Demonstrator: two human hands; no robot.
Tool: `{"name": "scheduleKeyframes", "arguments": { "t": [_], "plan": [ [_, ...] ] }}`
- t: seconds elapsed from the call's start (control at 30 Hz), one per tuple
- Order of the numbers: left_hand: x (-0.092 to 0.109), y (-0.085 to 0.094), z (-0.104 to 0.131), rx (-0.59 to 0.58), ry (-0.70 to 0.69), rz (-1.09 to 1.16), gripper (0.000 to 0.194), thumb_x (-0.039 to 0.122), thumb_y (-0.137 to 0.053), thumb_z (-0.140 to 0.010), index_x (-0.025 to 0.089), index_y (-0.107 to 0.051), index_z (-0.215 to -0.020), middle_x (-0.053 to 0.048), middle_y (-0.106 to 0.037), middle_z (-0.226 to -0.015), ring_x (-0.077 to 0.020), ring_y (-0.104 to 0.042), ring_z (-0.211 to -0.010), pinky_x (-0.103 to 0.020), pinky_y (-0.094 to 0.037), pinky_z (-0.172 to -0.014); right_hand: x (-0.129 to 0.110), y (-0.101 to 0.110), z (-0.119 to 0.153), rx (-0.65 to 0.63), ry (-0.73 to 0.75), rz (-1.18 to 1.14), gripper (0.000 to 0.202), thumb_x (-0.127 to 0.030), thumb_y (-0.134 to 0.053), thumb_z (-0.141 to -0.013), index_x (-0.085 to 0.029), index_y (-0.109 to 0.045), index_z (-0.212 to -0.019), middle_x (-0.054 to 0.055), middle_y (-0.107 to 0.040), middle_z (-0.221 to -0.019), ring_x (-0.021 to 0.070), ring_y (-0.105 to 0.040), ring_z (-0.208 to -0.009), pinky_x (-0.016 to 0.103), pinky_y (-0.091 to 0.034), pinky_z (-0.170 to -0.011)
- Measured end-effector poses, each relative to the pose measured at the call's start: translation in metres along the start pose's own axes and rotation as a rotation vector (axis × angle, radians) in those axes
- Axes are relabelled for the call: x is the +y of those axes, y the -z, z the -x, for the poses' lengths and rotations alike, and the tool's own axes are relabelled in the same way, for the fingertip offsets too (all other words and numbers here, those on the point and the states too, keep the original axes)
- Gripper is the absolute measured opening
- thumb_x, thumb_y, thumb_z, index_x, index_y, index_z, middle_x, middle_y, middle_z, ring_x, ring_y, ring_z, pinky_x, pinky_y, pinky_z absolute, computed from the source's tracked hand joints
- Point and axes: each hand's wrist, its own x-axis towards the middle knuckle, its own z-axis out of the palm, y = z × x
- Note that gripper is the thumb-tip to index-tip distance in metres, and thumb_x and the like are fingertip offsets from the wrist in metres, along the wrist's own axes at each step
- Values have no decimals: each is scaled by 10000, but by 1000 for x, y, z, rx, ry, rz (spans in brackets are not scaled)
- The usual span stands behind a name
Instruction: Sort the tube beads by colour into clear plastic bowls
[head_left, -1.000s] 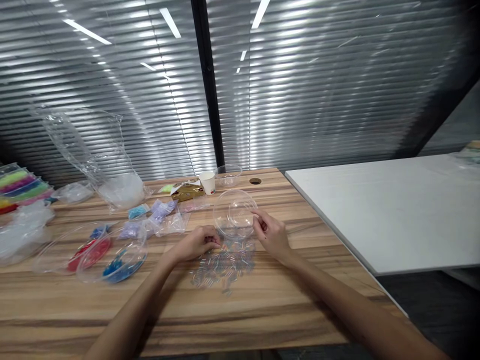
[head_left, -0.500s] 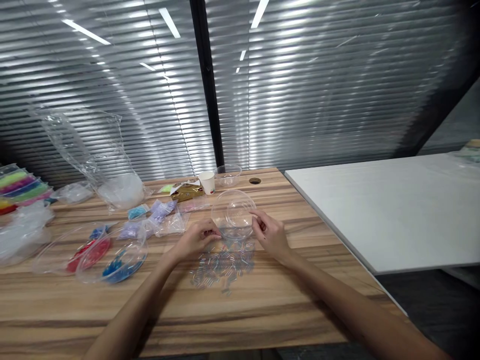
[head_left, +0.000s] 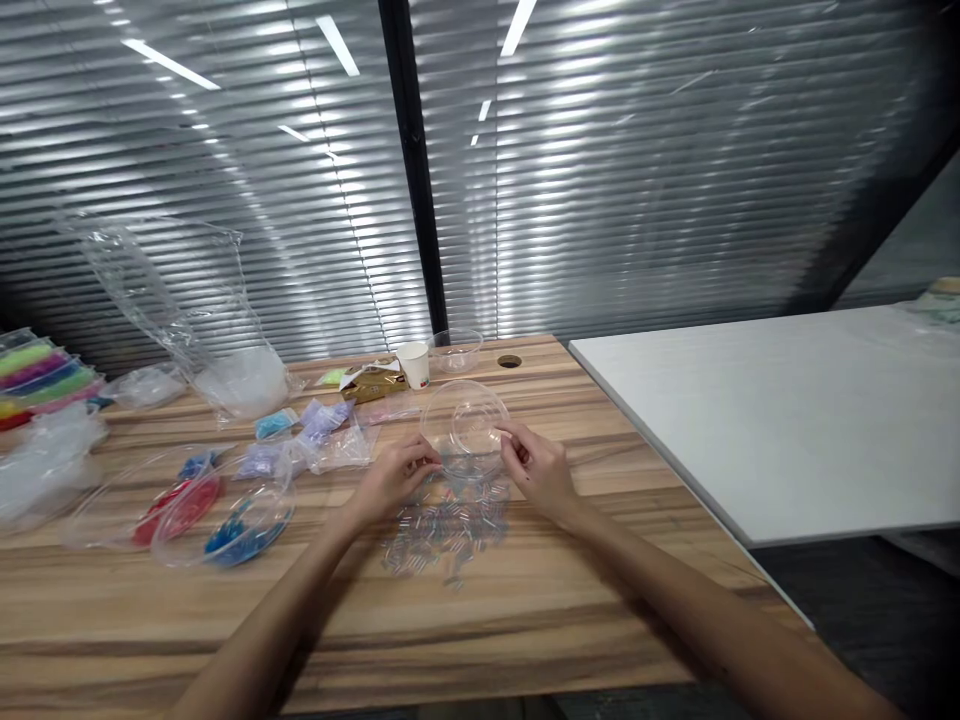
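In my head view, I see the left hand [head_left: 400, 470] near a clear bowl [head_left: 441, 430] at centre frame, the right hand [head_left: 541, 472] at its right rim. Small clear tubes [head_left: 450, 525] lie scattered just below on the bench [head_left: 525, 640]; red pieces [head_left: 176, 512] and blue pieces [head_left: 241, 532] sit mid-left.

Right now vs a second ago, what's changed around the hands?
The left hand moved slightly away from the wearer, off the clear bits toward the near-left rim of the clear bowl. The right hand and bowl shifted slightly left. Any grasp or release is too small to tell. Bit pile and white cup unchanged.
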Motion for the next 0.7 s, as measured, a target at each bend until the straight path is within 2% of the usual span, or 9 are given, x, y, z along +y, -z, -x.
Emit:
{"name": "scheduleKeyframes", "arguments": {
  "t": [0.3,0.7],
  "plan": [
    [-2,-3,0,1,-24,-8,152,218,-490,-847,149,-622,-817,-37,-571,-815,-113,-520,-769,-212,-395,-707,-1,1,-1,20,56,16,221,-144,-434,-830,-147,-599,-976,-2,-616,-652,70,-491,-481,189,-378,-517],
    [-4,-5,0,-5,-58,-34,156,218,-487,-855,146,-622,-825,-35,-561,-812,-107,-515,-770,-207,-388,-708,-1,1,-1,0,66,3,209,-138,-446,-829,-141,-591,-980,6,-644,-730,67,-504,-501,190,-380,-520]
  ]
}}
